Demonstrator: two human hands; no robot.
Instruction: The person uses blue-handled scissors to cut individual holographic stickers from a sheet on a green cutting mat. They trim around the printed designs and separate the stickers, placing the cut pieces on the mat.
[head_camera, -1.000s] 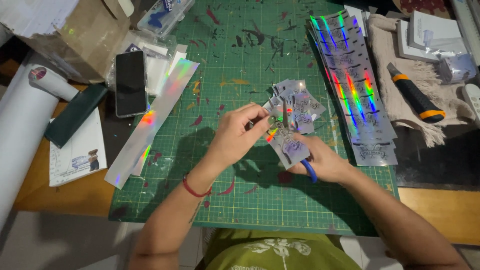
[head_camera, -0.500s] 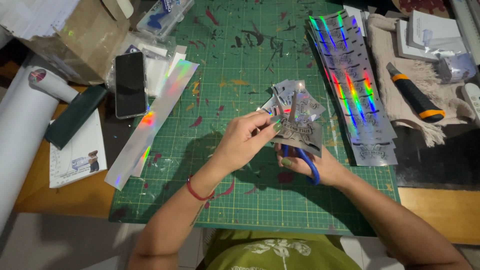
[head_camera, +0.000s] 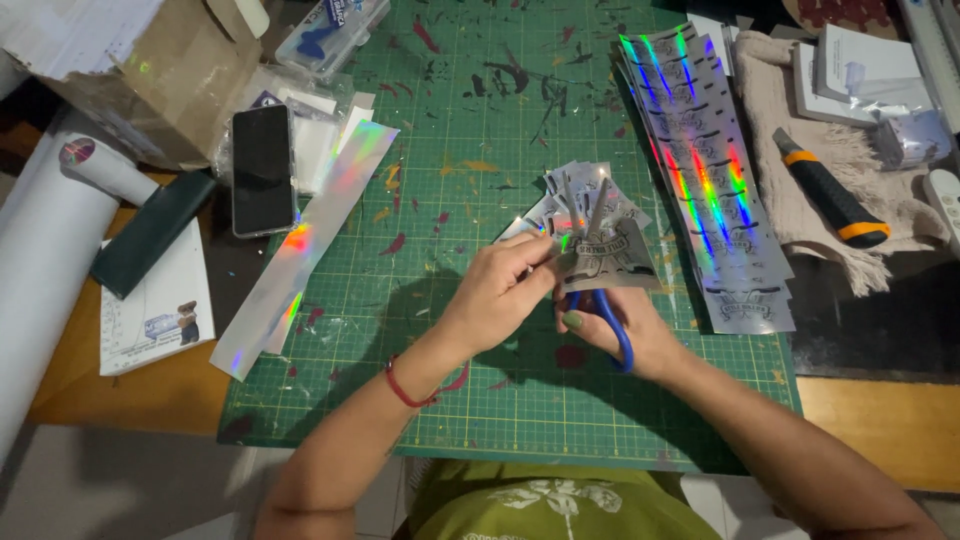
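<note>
I've swung the scissors (head_camera: 598, 262) upright since before; my right hand (head_camera: 622, 335) grips them; my left hand (head_camera: 500, 290) pinches the holographic sticker (head_camera: 612, 258).

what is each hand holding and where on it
The right hand holds blue-handled scissors by the handle loops. The left hand pinches a holographic sticker piece at its left edge.
</note>
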